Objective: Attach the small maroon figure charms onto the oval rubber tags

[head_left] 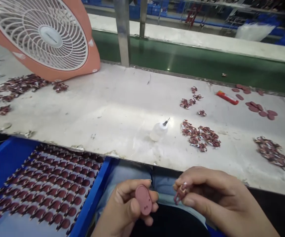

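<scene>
A flat, oval, dusky-pink piece (143,200) with small holes near one end is held between the thumb and fingers of my left hand (129,204). To its right, my right hand (213,194) pinches a small reddish-brown figure-like part (181,193) with white bits on it. The two parts are apart, in front of the table edge. Beyond my hands, a white bottle with a thin needle tip (159,131) stands on the table. A cluster of similar small parts (201,135) lies to the right of the bottle.
On my left, a blue tray (83,210) holds rows of assembled brown pieces. An orange fan (93,49) stands at the table's back left beside piled parts (21,86). Loose pink ovals (261,109), a red tube (227,97) and another pile (271,153) lie right. A metal post (122,33) rises behind.
</scene>
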Demonstrator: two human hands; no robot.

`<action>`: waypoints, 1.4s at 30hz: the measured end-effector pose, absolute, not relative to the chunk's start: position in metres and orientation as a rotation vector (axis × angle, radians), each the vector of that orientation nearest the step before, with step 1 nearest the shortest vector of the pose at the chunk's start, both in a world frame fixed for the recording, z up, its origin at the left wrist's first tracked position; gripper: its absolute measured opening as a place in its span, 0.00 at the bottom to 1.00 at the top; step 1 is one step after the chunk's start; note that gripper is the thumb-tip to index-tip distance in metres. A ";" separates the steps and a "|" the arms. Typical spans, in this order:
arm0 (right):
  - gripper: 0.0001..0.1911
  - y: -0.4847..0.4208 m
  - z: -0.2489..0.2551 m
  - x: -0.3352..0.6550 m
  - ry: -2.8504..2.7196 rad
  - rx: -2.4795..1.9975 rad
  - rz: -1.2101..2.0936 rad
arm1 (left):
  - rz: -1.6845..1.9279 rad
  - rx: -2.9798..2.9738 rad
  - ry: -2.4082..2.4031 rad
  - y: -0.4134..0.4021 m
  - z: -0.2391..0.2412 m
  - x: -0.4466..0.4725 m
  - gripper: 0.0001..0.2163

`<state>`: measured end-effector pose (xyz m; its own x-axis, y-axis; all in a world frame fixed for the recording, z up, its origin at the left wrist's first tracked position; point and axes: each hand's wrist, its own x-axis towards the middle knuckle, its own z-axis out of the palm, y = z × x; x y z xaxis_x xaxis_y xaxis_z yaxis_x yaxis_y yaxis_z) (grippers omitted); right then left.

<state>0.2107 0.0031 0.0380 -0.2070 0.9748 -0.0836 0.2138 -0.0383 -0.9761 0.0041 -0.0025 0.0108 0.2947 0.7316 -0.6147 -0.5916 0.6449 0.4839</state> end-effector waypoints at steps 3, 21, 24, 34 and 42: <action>0.08 0.013 0.047 0.189 -1.643 -1.167 1.332 | 0.886 0.205 0.850 -0.006 0.006 0.001 0.15; 0.09 0.021 0.050 0.177 -1.925 -1.143 1.328 | 0.780 0.225 0.806 -0.012 -0.010 -0.006 0.11; 0.09 0.022 0.050 0.176 -1.948 -1.133 1.340 | 0.797 0.205 0.797 -0.013 -0.009 -0.007 0.14; 0.10 0.023 0.053 0.172 -2.095 -1.054 1.229 | 0.828 0.171 0.783 -0.014 -0.008 -0.010 0.16; 0.10 0.025 0.055 0.166 -2.205 -0.985 1.099 | 0.851 0.119 0.783 -0.016 -0.011 -0.010 0.14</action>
